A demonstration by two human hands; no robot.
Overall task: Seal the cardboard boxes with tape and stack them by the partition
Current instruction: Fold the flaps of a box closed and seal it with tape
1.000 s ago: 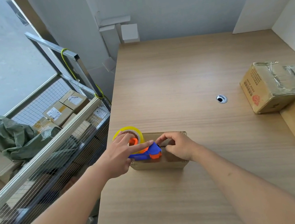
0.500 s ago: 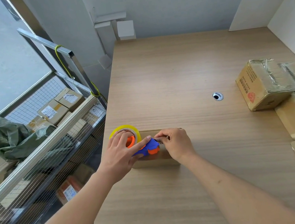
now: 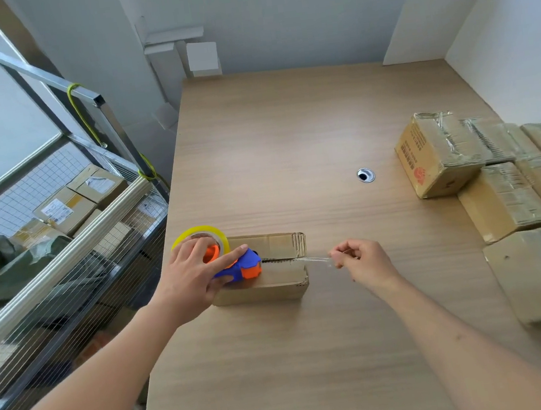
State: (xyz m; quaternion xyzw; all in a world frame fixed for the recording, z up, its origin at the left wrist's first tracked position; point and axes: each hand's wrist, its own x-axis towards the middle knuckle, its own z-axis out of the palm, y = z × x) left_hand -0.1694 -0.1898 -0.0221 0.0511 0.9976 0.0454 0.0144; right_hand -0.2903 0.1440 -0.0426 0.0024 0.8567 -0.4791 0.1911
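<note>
Taping is the step in hand: one small box point(image 3: 270, 266) lies near the left edge of the desk point(image 3: 287, 134), its two top flaps closed with the seam bare. On its left end sits one tape dispenser point(image 3: 236, 268), blue and orange, with one yellow-rimmed roll. The left hand point(image 3: 196, 275) presses it down, fingers spread over roll and body, thumb along the side. One strip of clear tape point(image 3: 313, 260) runs from the dispenser along the seam and past the box's right end, where the right hand point(image 3: 359, 260) pinches its free end, the grip narrow.

Next, I judge, the strip must be lowered onto the seam, pressed flat, folded over the end and cut.

By the partition point(image 3: 507, 39) at right lie taped boxes point(image 3: 500, 197), about seven, some cut off by the frame.
</note>
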